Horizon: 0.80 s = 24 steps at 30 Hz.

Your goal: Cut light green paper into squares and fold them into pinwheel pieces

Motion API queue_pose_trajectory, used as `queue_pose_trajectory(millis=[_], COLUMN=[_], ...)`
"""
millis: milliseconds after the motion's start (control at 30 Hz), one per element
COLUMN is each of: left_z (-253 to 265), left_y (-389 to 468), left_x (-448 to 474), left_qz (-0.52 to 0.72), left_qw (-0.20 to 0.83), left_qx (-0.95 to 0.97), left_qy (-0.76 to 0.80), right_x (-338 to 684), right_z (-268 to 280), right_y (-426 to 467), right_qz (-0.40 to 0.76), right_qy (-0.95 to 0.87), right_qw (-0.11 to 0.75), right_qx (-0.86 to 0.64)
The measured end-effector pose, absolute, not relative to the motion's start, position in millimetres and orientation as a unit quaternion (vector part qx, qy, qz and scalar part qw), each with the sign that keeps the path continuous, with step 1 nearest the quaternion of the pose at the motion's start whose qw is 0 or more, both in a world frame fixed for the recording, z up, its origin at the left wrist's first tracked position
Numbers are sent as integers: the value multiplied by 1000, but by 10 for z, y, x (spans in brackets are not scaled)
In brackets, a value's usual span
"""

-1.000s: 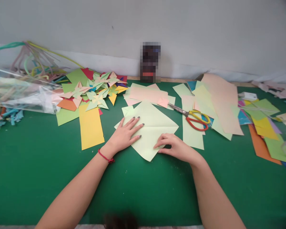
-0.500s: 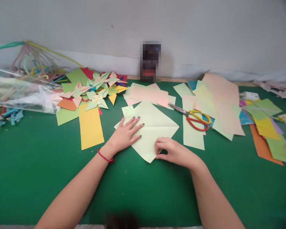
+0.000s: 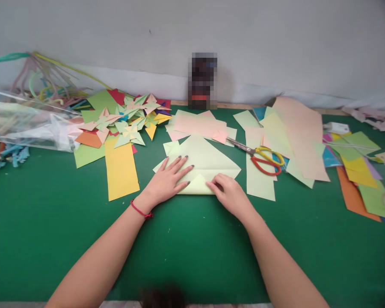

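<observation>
A pale green sheet of paper [image 3: 202,156] lies on the green tabletop with its corners pointing up, left and right. Its near corner is turned up toward the middle, making a straight near edge. My left hand [image 3: 168,179] rests flat with fingers spread on the sheet's left side. My right hand [image 3: 229,190] pinches the folded-over flap close to its tip, at the right of the fold. Beside my left fingers sits a small pale green folded piece [image 3: 171,148], partly over the sheet.
Scissors [image 3: 259,156] with red and yellow handles lie on paper strips to the right. A yellow paper strip [image 3: 122,169] and a heap of folded paper shapes [image 3: 131,122] lie to the left. A pixelated dark object [image 3: 202,83] stands against the wall.
My right hand has carried the sheet's near corner up and away from me, folding it over toward the middle crease. My left hand has stayed in place on the paper.
</observation>
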<state>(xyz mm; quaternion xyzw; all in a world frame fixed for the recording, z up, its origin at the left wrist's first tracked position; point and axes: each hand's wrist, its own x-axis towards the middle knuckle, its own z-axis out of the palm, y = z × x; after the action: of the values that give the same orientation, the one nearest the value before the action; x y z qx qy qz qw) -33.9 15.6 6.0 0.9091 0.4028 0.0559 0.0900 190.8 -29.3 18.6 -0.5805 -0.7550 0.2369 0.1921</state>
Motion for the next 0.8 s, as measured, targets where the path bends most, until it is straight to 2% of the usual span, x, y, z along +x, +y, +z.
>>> queue_pose_trajectory(millis=[133,267,800], left_z=[59,64,178], left_y=[159,167,43], left_x=[-344,-356,-216], left_qz=[57,55,102], left_qw=[94,124,182], left_qx=[907,903,881], left_qy=[406,408,425], right_x=[1790,1764,1767], right_z=[97,56,49], right_y=[-301,-298,-286], right_qz=[130,88,129], right_qy=[-754,-758,-730], right_qw=[187,186,206], right_qx=[-616,-619,-638])
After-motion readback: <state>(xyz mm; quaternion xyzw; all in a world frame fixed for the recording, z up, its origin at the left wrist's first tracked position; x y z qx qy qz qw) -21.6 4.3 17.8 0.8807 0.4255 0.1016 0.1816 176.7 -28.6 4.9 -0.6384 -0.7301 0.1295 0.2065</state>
